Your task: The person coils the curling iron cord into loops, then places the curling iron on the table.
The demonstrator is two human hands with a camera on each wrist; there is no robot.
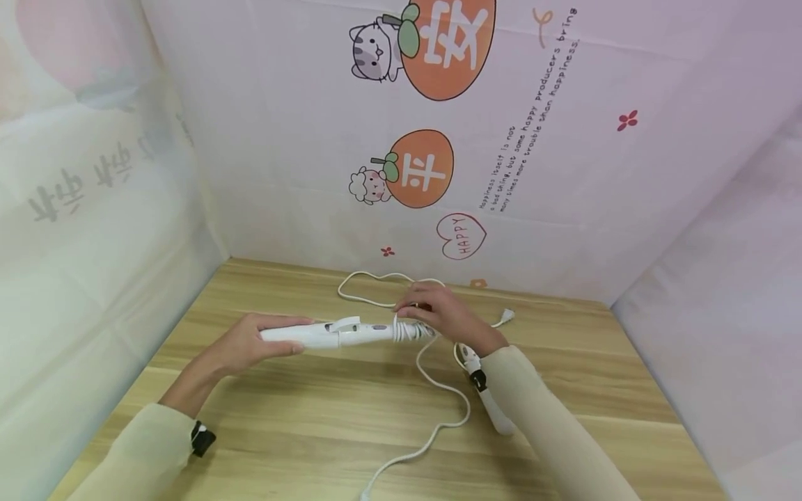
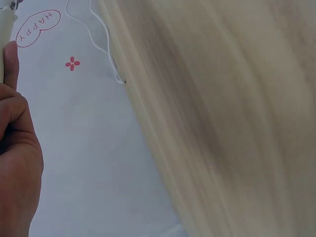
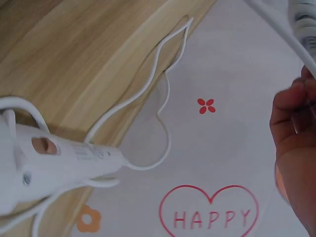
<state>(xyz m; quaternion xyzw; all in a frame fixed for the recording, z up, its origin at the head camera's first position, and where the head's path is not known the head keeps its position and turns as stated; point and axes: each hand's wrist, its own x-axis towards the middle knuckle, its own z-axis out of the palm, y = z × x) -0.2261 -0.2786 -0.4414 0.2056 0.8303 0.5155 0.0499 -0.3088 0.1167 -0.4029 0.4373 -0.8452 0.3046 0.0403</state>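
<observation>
A white curling iron with a small lever on its side lies across my left hand, which grips its thicker end between thumb and fingers. White cord is wound in several turns round the iron's other end. There my right hand pinches a strand of that cord, thumb and fingertips close above the turns. In the left wrist view the left hand wraps the iron at the frame edge. The right wrist view shows my right hand with curled fingers beside a taut strand.
A second white iron-like tool with a black band lies beside my right forearm, partly hidden. Loose cord snakes toward the table's front edge. More cord loops at the back, near a white plug. Printed cloth walls surround the wooden table.
</observation>
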